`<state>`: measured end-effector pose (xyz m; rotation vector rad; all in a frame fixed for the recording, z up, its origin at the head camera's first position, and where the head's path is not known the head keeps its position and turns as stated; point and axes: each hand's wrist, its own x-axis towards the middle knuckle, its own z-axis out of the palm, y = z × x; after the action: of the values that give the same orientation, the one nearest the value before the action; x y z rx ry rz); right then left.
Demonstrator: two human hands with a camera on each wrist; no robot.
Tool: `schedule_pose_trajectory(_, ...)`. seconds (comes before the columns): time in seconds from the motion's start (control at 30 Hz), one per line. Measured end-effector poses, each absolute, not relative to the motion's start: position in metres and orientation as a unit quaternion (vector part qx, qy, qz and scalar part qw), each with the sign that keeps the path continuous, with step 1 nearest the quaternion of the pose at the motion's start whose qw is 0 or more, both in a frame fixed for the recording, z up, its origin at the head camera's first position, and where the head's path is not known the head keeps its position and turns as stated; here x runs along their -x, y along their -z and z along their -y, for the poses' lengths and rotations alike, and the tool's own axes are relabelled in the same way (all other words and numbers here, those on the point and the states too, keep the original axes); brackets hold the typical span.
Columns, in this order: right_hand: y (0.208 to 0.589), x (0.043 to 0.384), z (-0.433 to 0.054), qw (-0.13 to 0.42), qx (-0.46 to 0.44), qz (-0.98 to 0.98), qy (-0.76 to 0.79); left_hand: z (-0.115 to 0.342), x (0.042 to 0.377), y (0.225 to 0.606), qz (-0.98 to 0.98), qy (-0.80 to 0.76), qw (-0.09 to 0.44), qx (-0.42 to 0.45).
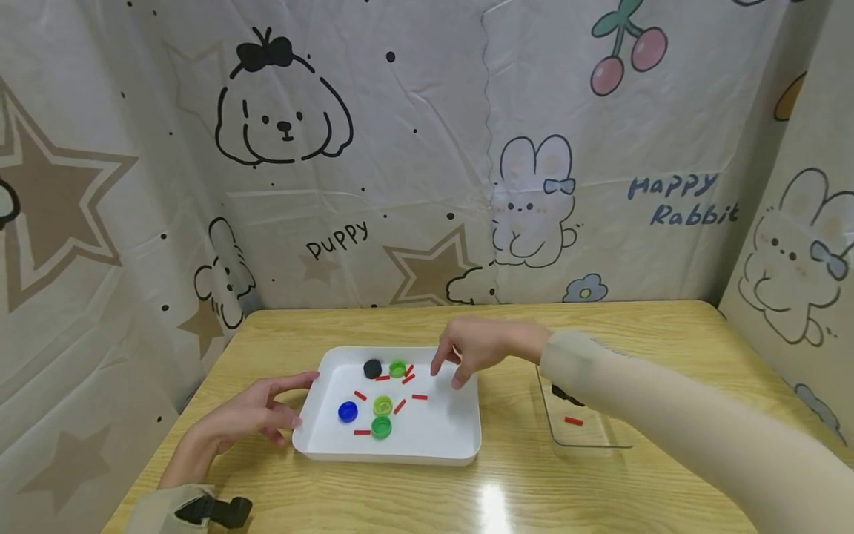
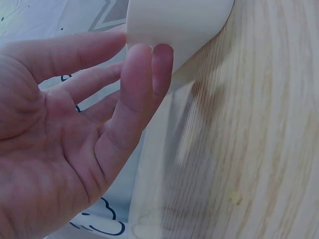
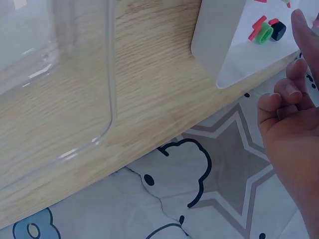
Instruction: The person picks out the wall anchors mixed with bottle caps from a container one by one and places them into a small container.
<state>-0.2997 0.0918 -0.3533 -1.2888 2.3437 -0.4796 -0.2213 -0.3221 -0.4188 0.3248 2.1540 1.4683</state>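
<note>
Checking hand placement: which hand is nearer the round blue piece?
Left. The left hand touches the left edge of the white tray, near the round blue piece; the right hand is over the tray's right part, farther away.

I see pale sheeting (image 1: 420, 104) printed with puppy (image 1: 283, 115), rabbits (image 1: 534, 215), brown stars (image 1: 430, 267) (I can read "Happy Rabbit" (image 1: 683, 199)) behind and beside wood-grain worktop (image 1: 514, 423); white glare (image 1: 494, 508) near side.

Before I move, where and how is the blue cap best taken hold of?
From above, I'd pinch the blue cap by its left and right edges. It is round and sits inside the tray's raised walls, so a low sideways approach looks awkward. Both those edges look free, while a red stick lies close to its far right.
</note>
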Motion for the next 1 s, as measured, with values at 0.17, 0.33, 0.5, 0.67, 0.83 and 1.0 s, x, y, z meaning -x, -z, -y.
schedule_pose_trajectory(0.17, 0.362, 0.303, -0.083, 0.207, 0.464, -0.847, 0.155, 0.321, 0.222, 0.419, -0.792, -0.542, 0.255, -0.120)
schedule_pose_trajectory(0.33, 0.369, 0.306, -0.076, 0.212, 0.450, -0.854, 0.153, 0.320, 0.221, 0.417, -0.788, -0.545, 0.259, -0.120)
schedule_pose_trajectory(0.5, 0.375, 0.308, -0.069, 0.215, 0.451, -0.852, 0.160, 0.320, 0.221, 0.417, -0.787, -0.546, 0.260, -0.122)
schedule_pose_trajectory(0.67, 0.381, 0.308, -0.062, 0.213, 0.448, -0.854, 0.155, 0.320, 0.221, 0.416, -0.791, -0.543, 0.257, -0.119)
schedule_pose_trajectory(0.83, 0.387, 0.308, -0.056, 0.214, 0.440, -0.859, 0.153, 0.320, 0.221, 0.416, -0.792, -0.542, 0.256, -0.118)
schedule_pose_trajectory(1.0, 0.392, 0.307, -0.050, 0.222, 0.440, -0.856, 0.158, 0.321, 0.221, 0.416, -0.792, -0.542, 0.256, -0.117)
